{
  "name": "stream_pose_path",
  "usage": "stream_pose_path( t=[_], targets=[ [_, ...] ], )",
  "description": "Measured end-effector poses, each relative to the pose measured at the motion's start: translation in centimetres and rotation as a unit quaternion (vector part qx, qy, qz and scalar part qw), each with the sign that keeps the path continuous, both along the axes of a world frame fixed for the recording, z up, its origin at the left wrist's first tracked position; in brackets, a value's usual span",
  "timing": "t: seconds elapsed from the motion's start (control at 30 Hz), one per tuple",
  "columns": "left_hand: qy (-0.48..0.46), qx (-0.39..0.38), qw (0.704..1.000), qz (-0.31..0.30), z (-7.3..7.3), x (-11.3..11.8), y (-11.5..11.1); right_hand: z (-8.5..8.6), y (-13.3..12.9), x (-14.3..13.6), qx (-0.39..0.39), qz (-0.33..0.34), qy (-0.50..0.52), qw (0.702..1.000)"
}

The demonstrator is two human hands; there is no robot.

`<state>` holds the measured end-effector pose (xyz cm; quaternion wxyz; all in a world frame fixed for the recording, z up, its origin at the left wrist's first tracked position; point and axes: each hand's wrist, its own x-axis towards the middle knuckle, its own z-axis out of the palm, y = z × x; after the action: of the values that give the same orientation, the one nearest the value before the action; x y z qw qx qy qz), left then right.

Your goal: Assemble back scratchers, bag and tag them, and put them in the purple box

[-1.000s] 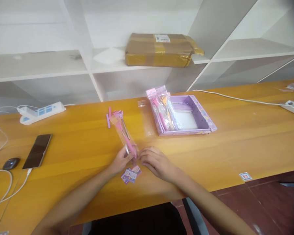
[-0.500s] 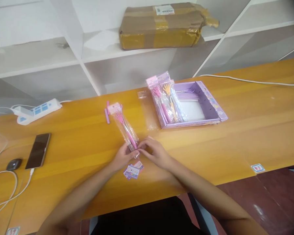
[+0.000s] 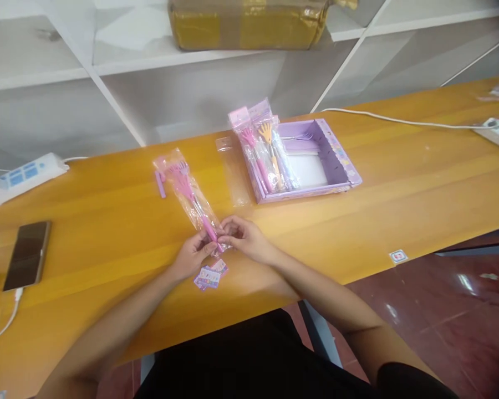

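Note:
A pink hand-shaped back scratcher (image 3: pixel 197 206) lies slantwise over the table, with clear plastic wrap around it. My left hand (image 3: pixel 193 252) is closed on the lower end of its pink handle, thumb on top. From the other side my right hand (image 3: pixel 243 237) pinches the same end and the plastic there; its fingertips almost meet the left thumb. Whether the scratcher is inside the bag or on top of it is hard to tell. Just below my hands lie a few small printed cards (image 3: pixel 210 277). Beyond the scratcher's head is a small purple strip (image 3: pixel 161 185).
A purple display box (image 3: pixel 341 152) holds several bagged back scratchers (image 3: pixel 268 158) at its left side. Left of it lies a flat clear bag (image 3: pixel 235 177). A phone (image 3: pixel 27 255), a power strip (image 3: pixel 29 174) and a cardboard box (image 3: pixel 249 25) on the shelf are further off.
The view has shifted, so the scene sits further left and higher. The scratcher's head shows larger, and both hands keep holding the handle end.

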<state>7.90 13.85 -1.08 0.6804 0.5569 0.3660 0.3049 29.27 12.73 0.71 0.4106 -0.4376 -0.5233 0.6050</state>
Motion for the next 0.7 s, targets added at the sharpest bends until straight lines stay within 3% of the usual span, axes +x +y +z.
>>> stream_pose_path(
  t=[0.13,0.3,0.37,0.5,0.63,0.7],
  targets=[
    [0.003,0.0,1.0,-0.009,0.7,0.1,-0.2,1.4,0.3,0.7,-0.012,0.026,0.013,1.0],
    [0.061,-0.032,0.997,-0.037,3.2,-1.7,-2.6,3.7,-1.7,1.5,0.006,0.124,-0.009,0.992],
    [0.08,-0.038,0.995,-0.051,4.3,-3.2,-4.4,4.3,-3.3,1.2,0.028,0.147,-0.059,0.987],
    [0.152,-0.023,0.985,-0.077,5.7,-5.9,-8.9,4.6,-7.2,-0.6,0.046,0.128,-0.099,0.986],
    [0.211,-0.044,0.963,-0.164,6.1,-5.9,-13.8,3.9,-10.0,-2.7,0.055,0.12,-0.099,0.986],
    [0.251,-0.029,0.952,-0.176,6.5,-5.4,-15.6,3.7,-11.0,-3.0,0.058,0.122,-0.099,0.986]
  ],
)
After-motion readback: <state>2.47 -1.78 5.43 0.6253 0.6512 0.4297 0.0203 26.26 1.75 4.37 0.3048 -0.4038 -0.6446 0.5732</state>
